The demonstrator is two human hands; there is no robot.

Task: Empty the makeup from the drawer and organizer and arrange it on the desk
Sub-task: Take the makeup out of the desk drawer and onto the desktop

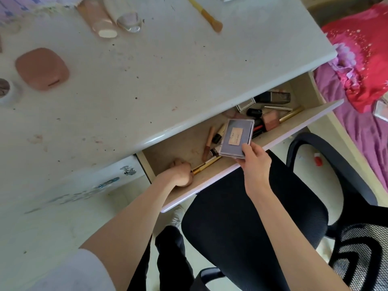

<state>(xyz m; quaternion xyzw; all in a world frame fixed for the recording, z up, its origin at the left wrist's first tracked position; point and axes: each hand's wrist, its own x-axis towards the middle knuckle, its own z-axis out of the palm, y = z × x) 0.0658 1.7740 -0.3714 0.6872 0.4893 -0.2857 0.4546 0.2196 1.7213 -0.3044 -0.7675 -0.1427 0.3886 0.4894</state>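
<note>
Right hand (pixel 255 162) grip pinches grey palette (pixel 236 139); tan label unreadable. Left hand (pixel 181 172) grip curls round gold-handled brush (pixel 206 165) in drawer (pixel 247 171).

Two hands (pixel 182 172), one grey palette (pixel 237 139), one pink compact (pixel 42 69), one chair (pixel 252 217).

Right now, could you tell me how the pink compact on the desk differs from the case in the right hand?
The pink compact is rounded and plain; the grey-purple case is rectangular with a label. The compact lies on the desk; the case is held over the drawer by the right hand. Both are flat and closed.
</note>
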